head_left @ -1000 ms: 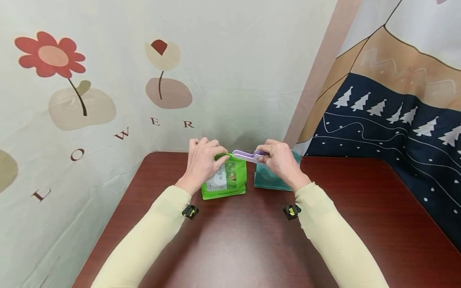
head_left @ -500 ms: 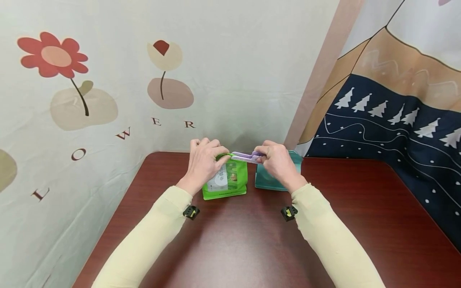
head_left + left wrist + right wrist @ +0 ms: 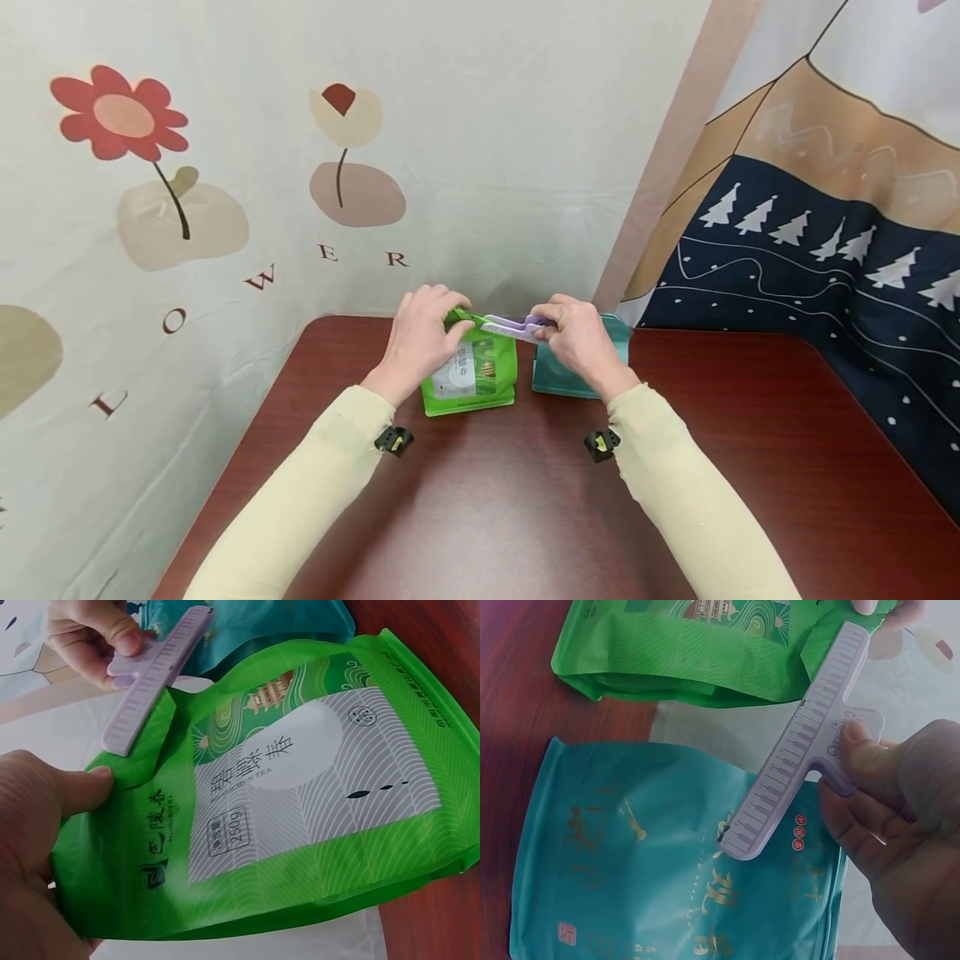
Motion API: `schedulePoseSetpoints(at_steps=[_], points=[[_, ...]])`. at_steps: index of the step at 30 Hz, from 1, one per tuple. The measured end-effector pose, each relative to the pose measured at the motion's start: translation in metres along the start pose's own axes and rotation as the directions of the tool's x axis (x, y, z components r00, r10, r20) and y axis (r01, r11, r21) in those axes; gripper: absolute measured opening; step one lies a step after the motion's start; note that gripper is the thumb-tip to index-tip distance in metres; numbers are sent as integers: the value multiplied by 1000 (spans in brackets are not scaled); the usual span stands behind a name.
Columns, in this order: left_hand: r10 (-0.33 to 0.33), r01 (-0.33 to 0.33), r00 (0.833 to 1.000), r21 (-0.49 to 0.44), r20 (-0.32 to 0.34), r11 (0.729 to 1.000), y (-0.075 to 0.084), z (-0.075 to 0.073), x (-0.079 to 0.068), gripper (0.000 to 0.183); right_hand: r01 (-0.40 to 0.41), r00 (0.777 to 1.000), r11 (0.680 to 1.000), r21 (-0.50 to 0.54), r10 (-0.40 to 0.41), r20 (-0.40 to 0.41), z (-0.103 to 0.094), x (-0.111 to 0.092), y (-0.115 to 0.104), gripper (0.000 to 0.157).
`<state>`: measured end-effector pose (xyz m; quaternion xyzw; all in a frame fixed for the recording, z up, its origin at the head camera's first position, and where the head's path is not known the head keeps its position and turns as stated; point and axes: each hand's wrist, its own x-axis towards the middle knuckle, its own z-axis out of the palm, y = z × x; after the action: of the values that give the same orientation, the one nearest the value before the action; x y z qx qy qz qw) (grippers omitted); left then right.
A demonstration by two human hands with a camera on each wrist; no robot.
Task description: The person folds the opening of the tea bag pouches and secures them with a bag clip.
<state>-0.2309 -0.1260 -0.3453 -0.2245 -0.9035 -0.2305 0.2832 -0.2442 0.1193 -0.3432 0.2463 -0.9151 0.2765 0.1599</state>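
Observation:
A green tea bag (image 3: 300,802) stands upright at the back of the table, its printed label facing the person. My left hand (image 3: 416,342) grips its top edge, thumb in front; the fingers behind are mostly hidden. In my right hand (image 3: 922,802) a lilac bag clip (image 3: 802,742) with a piano-key print is pinched by its handles between thumb and fingers. One end of the clip meets the folded top corner of the green bag; whether its jaws grip the film I cannot tell. Behind the right hand stands a teal tea bag (image 3: 562,375), partly covered by it.
The dark red table (image 3: 480,517) ends just behind the bags, where a printed cloth backdrop (image 3: 495,167) hangs. A navy section with white trees (image 3: 787,229) is at the right. Black wrist cameras (image 3: 393,441) sit on both sleeves.
The left hand has shifted its fingers slightly up and left, and more of the green bag's crumpled top edge shows. The right hand and clip hold almost still.

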Motion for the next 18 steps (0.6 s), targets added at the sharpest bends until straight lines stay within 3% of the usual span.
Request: schedulePoseSetpoints(at_steps=[9, 18], points=[[-98, 93, 995, -143, -29, 985, 1, -6, -1, 8, -32, 999, 999, 25, 32, 14, -1, -2, 0, 10], [-108, 101, 994, -184, -29, 978, -1, -4, 0, 6, -65, 997, 997, 34, 64, 43, -2, 0, -4, 11]])
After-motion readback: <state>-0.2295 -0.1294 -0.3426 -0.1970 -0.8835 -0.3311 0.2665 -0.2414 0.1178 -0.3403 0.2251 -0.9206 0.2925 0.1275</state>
